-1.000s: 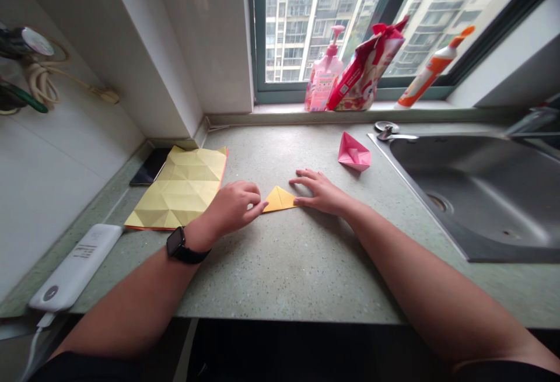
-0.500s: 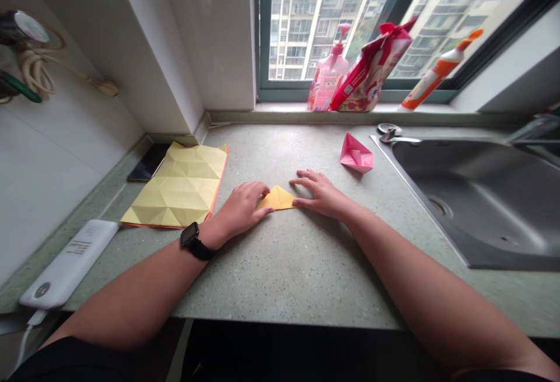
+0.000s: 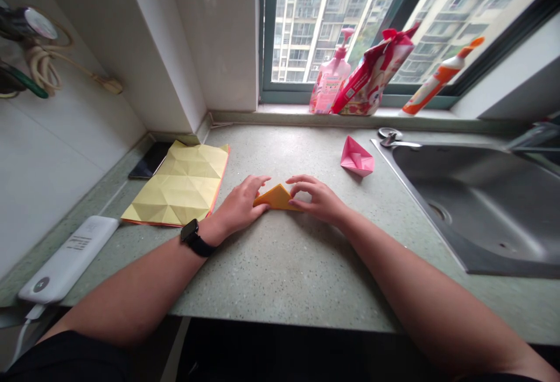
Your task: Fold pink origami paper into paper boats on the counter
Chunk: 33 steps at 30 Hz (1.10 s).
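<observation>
Between my two hands is a small folded piece of orange-yellow origami paper (image 3: 279,197), a low triangle with its peak pointing away from me. My left hand (image 3: 240,202), below a black watch, has its thumb along the near edge at the left corner, fingers curled behind. My right hand (image 3: 318,199) grips the right corner between a bent thumb and curled fingers. The paper's near face looks shaded and seems tilted up off the counter. Farther right sits a pink folded paper boat (image 3: 357,157).
Creased yellow paper sheets (image 3: 177,184) lie left, beside a dark phone (image 3: 150,160) and a white power bank (image 3: 70,259) with a cable. A steel sink (image 3: 481,195) is at right. A pink pump bottle (image 3: 329,81), red bag (image 3: 371,76) and orange-white bottle (image 3: 433,86) stand on the sill.
My right hand's fingers have curled in round the paper's right corner. The paper's visible face has turned from bright yellow to darker orange. The view has shifted slightly.
</observation>
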Each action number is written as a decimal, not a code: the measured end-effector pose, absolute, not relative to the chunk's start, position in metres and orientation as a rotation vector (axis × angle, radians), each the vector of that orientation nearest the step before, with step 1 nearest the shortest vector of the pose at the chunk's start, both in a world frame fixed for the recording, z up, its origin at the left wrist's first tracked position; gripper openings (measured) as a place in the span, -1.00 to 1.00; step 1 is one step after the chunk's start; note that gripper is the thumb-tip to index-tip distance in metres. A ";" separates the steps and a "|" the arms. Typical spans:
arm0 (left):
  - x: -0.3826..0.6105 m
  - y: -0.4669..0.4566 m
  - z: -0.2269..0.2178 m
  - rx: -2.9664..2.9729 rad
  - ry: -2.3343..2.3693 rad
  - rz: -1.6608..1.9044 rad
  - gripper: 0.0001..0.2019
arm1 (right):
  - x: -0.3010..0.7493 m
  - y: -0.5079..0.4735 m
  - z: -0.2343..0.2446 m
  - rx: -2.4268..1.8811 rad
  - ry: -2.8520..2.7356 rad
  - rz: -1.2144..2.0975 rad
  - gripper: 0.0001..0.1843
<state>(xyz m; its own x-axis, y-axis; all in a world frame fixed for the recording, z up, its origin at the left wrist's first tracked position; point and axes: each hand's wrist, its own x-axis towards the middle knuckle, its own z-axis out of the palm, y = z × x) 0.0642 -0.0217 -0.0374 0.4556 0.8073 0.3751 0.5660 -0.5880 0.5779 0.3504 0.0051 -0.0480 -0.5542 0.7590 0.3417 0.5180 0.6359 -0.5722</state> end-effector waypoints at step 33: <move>0.068 -0.032 -0.010 2.275 1.021 1.172 -0.79 | 0.334 -0.011 -0.038 -0.884 -2.113 0.301 -0.75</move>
